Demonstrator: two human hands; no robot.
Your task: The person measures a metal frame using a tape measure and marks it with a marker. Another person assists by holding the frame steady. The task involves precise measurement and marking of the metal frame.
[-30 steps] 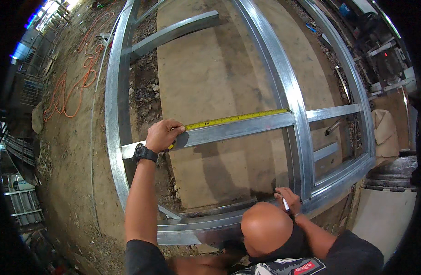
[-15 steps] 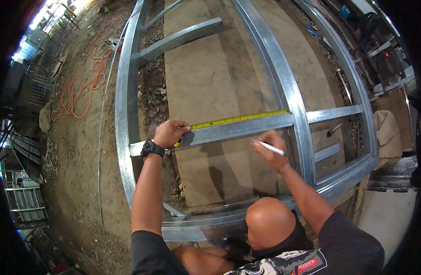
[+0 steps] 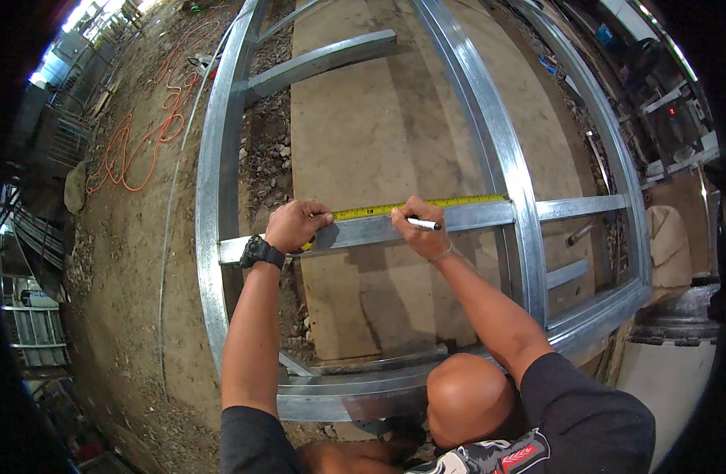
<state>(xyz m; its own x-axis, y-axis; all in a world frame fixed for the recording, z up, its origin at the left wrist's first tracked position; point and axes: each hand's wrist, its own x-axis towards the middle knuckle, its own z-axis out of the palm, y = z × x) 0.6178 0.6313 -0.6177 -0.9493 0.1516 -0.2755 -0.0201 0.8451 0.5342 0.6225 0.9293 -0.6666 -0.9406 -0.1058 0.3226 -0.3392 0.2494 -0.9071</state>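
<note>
A yellow tape measure (image 3: 363,212) is stretched along the metal crossbar (image 3: 347,234), its far end at the long middle rail (image 3: 505,150). My left hand (image 3: 296,226) grips the tape near its case, which is mostly hidden under the palm, beside the crossbar's left end. In my right hand (image 3: 420,226) is a white marker (image 3: 423,224) with a black end pointing right. Its other end is hidden by my fingers, which rest at the tape's edge over the crossbar.
The galvanized frame's left rail (image 3: 213,166) and a shorter stub bar (image 3: 323,62) surround a brown board (image 3: 347,134). An orange cord (image 3: 153,150) lies on the dirt floor at left. A pale bucket (image 3: 671,379) stands at the lower right.
My right hand has moved left and up with the marker, from below the crossbar onto it at the tape. My left hand still holds the tape in the same place.
</note>
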